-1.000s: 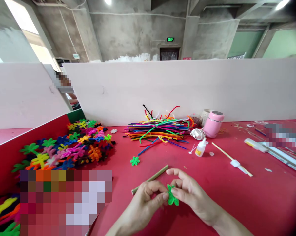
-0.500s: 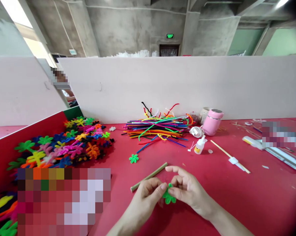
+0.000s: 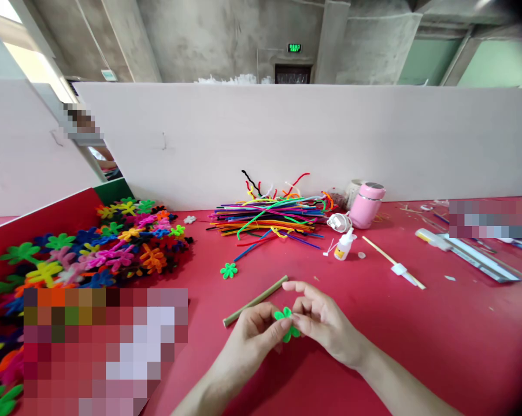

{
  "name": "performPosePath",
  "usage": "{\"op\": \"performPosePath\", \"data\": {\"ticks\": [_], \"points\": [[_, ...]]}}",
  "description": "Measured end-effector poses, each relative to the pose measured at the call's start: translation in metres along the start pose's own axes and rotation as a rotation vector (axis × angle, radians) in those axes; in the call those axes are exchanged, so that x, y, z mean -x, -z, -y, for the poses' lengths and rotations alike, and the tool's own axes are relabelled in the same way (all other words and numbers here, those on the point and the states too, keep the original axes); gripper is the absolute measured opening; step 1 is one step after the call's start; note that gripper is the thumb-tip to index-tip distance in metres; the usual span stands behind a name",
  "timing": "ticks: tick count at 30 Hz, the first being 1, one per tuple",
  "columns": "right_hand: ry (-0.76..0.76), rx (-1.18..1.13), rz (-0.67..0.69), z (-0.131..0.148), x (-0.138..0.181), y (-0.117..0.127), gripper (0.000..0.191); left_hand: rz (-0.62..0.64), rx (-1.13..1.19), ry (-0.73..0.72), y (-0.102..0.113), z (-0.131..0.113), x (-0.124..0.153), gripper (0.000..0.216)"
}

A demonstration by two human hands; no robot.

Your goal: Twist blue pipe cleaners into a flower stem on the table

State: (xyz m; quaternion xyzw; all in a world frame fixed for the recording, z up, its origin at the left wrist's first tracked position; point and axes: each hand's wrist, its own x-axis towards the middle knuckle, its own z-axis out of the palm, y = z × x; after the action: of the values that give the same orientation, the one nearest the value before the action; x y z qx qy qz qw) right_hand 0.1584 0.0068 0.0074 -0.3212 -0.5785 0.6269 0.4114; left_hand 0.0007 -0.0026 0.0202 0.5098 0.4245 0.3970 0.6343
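Note:
A green pipe-cleaner flower (image 3: pixel 292 333) is held up over the red table between my two hands. My left hand (image 3: pixel 258 335) pinches it from the left with thumb and fingers. From the right, my right hand (image 3: pixel 324 320) grips its edge between thumb and fingers, with the index finger stretched out. Just beyond my hands lies a thin greenish stick (image 3: pixel 255 301), partly behind the left fingers. A second green flower (image 3: pixel 229 270) rests flat on the table farther off.
Many coloured pipe-cleaner flowers (image 3: pixel 113 254) are heaped at the left. Loose pipe cleaners (image 3: pixel 269 216) lie at the back, near a pink flask (image 3: pixel 368 205), a white cable (image 3: pixel 339 222) and a small glue bottle (image 3: pixel 344 245). Rightward are a wooden stick (image 3: pixel 380 251) and a glue gun (image 3: pixel 434 238).
My hands turn the green flower slightly, and more of its upper petals show now. The whole view has shifted a little, with everything appearing higher and farther left.

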Motion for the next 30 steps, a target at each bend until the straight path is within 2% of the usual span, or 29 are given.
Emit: {"op": "performPosePath", "data": {"ticks": [8,15,19,22,25,30], "points": [[-0.096,-0.128,0.031,0.010,0.003,-0.002,0.044,0.102,0.023,-0.010,0.000,-0.002,0.003,0.017],[-0.029,0.014,-0.055,0.004,0.000,-0.002,0.036,-0.033,0.177,-0.006,-0.001,0.004,0.000,0.017],[0.002,0.072,-0.030,0.003,0.003,-0.006,0.045,-0.065,0.214,-0.021,-0.001,0.005,-0.001,0.015],[-0.009,-0.033,-0.018,0.004,0.004,-0.007,0.053,-0.046,0.225,-0.022,-0.003,0.005,0.000,0.016],[-0.063,-0.178,-0.003,0.005,0.003,-0.007,0.052,0.004,0.251,-0.029,-0.004,0.006,0.001,0.016],[-0.092,-0.235,-0.040,0.006,0.002,-0.007,0.051,0.013,0.229,-0.036,-0.005,0.008,0.002,0.015]]}}
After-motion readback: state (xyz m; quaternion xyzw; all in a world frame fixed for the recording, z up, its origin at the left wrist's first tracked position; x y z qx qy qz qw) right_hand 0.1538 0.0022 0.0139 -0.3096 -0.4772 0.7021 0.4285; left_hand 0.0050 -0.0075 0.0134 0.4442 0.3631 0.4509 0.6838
